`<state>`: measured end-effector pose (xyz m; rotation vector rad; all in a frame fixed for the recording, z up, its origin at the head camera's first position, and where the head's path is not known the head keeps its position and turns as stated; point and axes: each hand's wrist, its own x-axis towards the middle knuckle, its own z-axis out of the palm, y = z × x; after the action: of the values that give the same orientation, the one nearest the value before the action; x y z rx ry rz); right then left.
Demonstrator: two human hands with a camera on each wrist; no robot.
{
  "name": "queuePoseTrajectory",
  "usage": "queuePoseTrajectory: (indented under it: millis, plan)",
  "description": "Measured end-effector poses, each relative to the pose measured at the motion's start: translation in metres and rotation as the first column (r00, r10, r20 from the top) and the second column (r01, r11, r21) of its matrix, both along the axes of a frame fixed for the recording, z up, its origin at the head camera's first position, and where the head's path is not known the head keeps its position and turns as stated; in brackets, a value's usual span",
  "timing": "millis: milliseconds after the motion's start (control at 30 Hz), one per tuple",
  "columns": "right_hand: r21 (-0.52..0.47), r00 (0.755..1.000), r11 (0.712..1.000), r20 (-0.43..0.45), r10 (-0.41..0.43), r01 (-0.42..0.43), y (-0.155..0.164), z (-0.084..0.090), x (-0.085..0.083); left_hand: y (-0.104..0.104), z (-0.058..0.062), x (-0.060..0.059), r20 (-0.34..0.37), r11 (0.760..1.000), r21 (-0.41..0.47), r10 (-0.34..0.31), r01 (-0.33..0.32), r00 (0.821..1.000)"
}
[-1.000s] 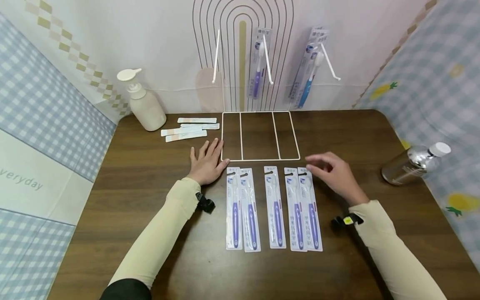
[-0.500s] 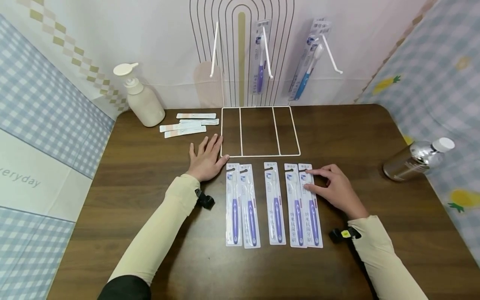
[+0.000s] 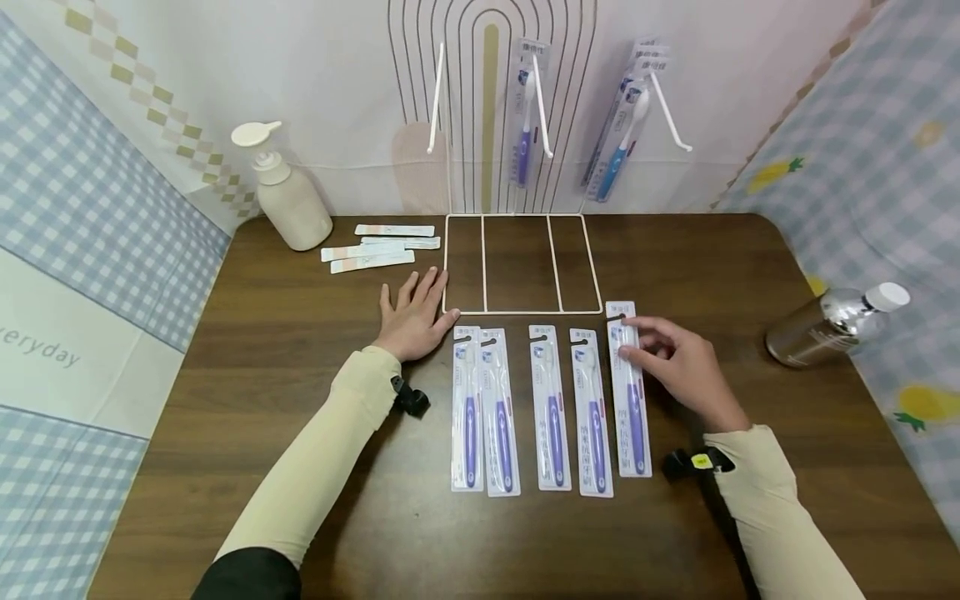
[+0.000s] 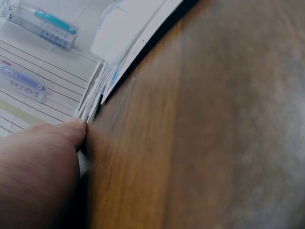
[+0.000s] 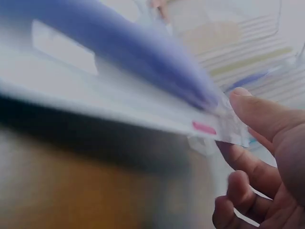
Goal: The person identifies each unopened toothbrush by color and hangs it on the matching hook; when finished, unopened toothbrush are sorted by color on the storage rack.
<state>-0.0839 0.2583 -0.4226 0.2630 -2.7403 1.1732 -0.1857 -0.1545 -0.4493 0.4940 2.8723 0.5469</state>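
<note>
Between thumb and fingers, my right hand (image 3: pixel 686 367) pinches the upper part of a packaged toothbrush (image 3: pixel 636 425) with a purple handle. The right wrist view shows the thumb (image 5: pixel 259 112) on one face of the pack and a finger behind it. My left hand (image 3: pixel 412 323) rests palm down on the table with its fingers spread, against the left corner of the white wire rack's base (image 3: pixel 525 313). Several more packaged purple toothbrushes (image 3: pixel 556 442) lie side by side between the hands. Their hanger holes point toward the rack.
The rack has three hooks. A purple toothbrush pack (image 3: pixel 523 158) hangs on the middle hook and blue toothbrush packs (image 3: pixel 615 167) on the right one. Thin white sachets (image 3: pixel 372 261) and a pump bottle (image 3: pixel 295 208) stand left; a clear bottle with white cap (image 3: pixel 817 329) leans right.
The right hand has come to the rightmost toothbrush pack, taken hold of it and drawn it away from its neighbour, slightly right and toward the rack. The left hand has stayed in place.
</note>
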Motion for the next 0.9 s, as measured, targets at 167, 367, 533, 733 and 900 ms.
queuePoseTrajectory:
  millis: [167, 367, 533, 733, 900]
  plan:
    - [0.003, 0.973, 0.998, -0.221, 0.062, -0.063, -0.013, 0.041, -0.023, -0.003, 0.000, 0.000, -0.010, 1.000, 0.010, 0.006, -0.006, 1.000]
    - [-0.026, 0.905, 0.991, -0.411, 0.111, -0.133, -0.046, 0.087, -0.050, -0.005, -0.006, 0.001, -0.003, 1.000, 0.004, 0.011, -0.011, 1.000]
    - [-0.083, 0.857, 0.980, -0.501, 0.118, -0.183, -0.079, 0.116, -0.061, -0.004, -0.009, 0.001, -0.009, 1.000, 0.004, 0.010, -0.010, 1.000]
    - [-0.107, 0.816, 0.960, -0.557, 0.156, -0.257, -0.104, 0.138, -0.071, -0.001, -0.006, 0.000, -0.009, 1.000, 0.008, 0.011, -0.011, 1.000]
    - [-0.143, 0.806, 0.944, -0.568, 0.168, -0.297, -0.116, 0.139, -0.086, 0.000, -0.001, 0.003, -0.015, 1.000, -0.008, 0.008, -0.008, 1.000]
